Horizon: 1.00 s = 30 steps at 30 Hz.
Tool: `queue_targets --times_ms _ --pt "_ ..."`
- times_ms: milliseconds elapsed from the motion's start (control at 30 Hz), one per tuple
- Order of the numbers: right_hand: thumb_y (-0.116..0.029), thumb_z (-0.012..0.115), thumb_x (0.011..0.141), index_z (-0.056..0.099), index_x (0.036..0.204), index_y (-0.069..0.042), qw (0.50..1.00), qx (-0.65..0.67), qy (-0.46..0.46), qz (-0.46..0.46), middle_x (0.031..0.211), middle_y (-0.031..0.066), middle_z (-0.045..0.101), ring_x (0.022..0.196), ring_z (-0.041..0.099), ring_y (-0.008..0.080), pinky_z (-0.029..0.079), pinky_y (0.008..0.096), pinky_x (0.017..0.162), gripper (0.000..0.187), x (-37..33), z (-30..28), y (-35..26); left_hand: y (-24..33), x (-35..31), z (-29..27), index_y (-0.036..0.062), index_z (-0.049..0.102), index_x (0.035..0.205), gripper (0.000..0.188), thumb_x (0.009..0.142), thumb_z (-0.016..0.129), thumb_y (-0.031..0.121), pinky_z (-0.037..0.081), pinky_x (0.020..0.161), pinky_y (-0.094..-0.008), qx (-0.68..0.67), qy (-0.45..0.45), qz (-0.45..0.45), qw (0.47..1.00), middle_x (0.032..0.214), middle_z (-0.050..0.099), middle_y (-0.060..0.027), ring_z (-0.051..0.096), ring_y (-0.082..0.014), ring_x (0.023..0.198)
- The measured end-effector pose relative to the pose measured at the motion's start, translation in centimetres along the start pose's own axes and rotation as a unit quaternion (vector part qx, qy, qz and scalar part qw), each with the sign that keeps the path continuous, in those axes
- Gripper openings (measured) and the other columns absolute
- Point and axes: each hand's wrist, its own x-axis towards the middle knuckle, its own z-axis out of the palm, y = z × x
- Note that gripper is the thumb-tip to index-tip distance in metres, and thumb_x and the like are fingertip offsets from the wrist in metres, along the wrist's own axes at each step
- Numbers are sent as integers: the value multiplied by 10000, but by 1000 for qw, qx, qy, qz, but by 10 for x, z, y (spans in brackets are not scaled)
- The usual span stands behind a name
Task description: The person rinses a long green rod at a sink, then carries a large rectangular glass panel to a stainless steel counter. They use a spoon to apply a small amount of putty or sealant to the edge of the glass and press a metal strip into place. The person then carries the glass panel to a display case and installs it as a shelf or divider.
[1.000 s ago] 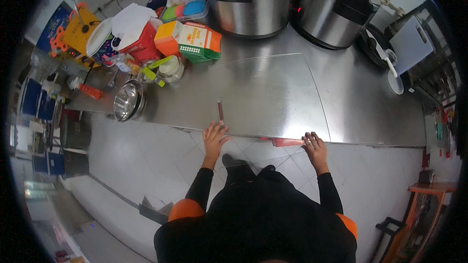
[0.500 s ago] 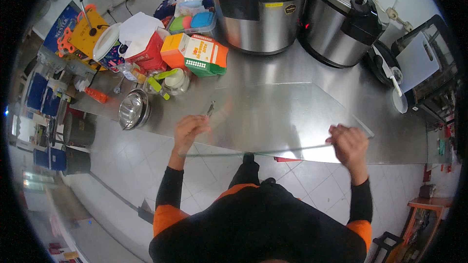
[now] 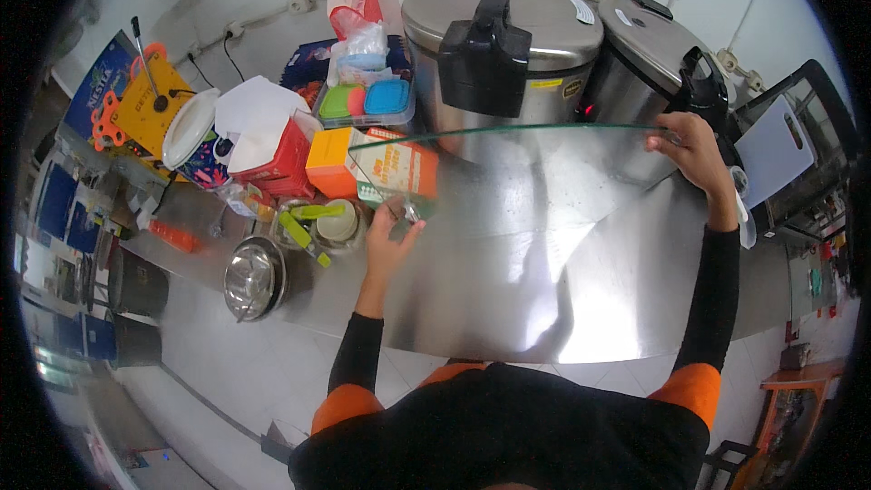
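Note:
A clear glass pane [image 3: 544,127] stands tilted over the steel table, its greenish edge running across in front of the big cooker. My right hand [image 3: 697,156] is closed on the pane's right end, fingers curled over the edge. My left hand [image 3: 390,231] is lower, at the pane's left side, with thumb and fingers bent around a small shiny metal fitting [image 3: 412,211]. Whether that fitting is fixed to the glass is hard to tell. Just behind the left hand is an orange, white and green carton [image 3: 399,168], partly seen through the glass.
Two large steel cookers [image 3: 508,14] [image 3: 649,45] stand at the back of the steel table [image 3: 454,308]. Steel bowls [image 3: 249,281], jars with green-handled tools [image 3: 337,220] and a red box [image 3: 277,163] crowd the left. A white cutting board [image 3: 773,147] leans at the right.
The pane's near edge has swung up and away from me, toward the cookers. My right hand has risen forward with it; my left hand has shifted slightly right. The view has tilted up.

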Motion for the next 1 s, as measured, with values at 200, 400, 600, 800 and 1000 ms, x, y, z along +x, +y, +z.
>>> queue_targets --times_ms 200,400,600,800,1000 --pt "-272 621 649 554 695 -31 999 2 -6 35 664 66 527 664 489 209 348 303 643 254 2 -4 -10 4 4 -5 -24 430 999 400 656 634 -5 419 741 -253 -36 -40 -39 998 896 515 -70 514 -130 834" --pt "-311 661 596 561 777 -41 999 -30 41 -9 756 65 536 770 502 214 323 314 745 339 1 -4 -7 1 1 -3 -4 419 974 387 651 631 -22 398 750 -245 -85 -34 -64 994 885 512 -67 497 -126 835" --pt "-243 683 634 294 1175 -44 890 73 439 99 1169 101 336 1077 329 224 267 335 908 695 -45 79 56 -18 -1 0 5 380 1002 386 691 608 22 389 705 -239 -142 -32 -37 989 860 506 -60 480 -120 776" --pt "-290 407 848 487 880 -1 831 343 332 286 837 65 514 778 460 135 361 253 721 302 -92 222 90 -63 -11 5 -9 366 1047 357 811 461 242 388 673 -229 -125 -3 24 992 856 504 -59 467 -121 780" --pt "-415 249 863 323 475 -116 631 305 598 389 424 -13 327 370 296 109 241 260 368 495 -52 264 94 -133 -16 25 -20 458 943 429 803 351 372 424 600 -349 169 255 16 952 813 521 -130 512 -262 705"
